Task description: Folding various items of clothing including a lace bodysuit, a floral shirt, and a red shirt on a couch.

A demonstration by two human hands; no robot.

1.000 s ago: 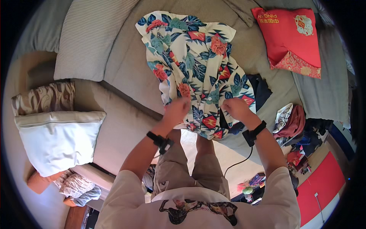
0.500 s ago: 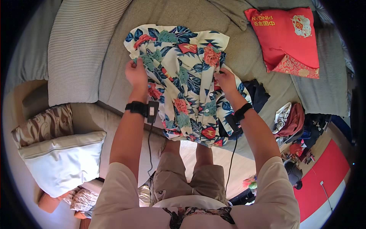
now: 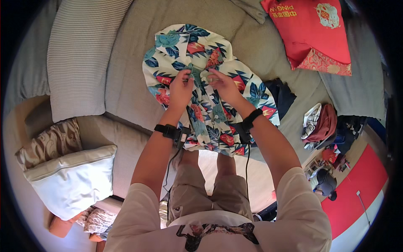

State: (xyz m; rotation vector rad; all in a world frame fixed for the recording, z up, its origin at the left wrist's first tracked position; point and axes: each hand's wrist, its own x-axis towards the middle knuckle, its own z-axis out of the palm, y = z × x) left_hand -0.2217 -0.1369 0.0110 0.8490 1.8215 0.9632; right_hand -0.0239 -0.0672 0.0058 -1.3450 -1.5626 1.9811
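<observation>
A short-sleeved floral shirt (image 3: 201,54), white with blue leaves and red and green prints, lies spread on the grey couch seat with its buttoned front facing up. My left hand (image 3: 180,90) is closed on the edge of the shirt's front, left of the middle opening. Just across the opening, my right hand (image 3: 225,87) pinches the other front edge near the top. The hands are close together with a small gap between them. The shirt's lower end hangs at the couch's front edge, above my legs. Fabric under my fingers is partly hidden.
A black garment (image 3: 282,96) lies right of the shirt, with piled clothes (image 3: 323,124) farther right. A red cushion (image 3: 310,33) rests at the upper right. Grey checked cushion (image 3: 79,63) and white cushion (image 3: 73,178) are on the left. Another person (image 3: 324,182) is at the lower right.
My hands have moved inward from the shirt's two sides to its middle opening. The upper part of the shirt has shifted, and its right sleeve now spreads out to the right.
</observation>
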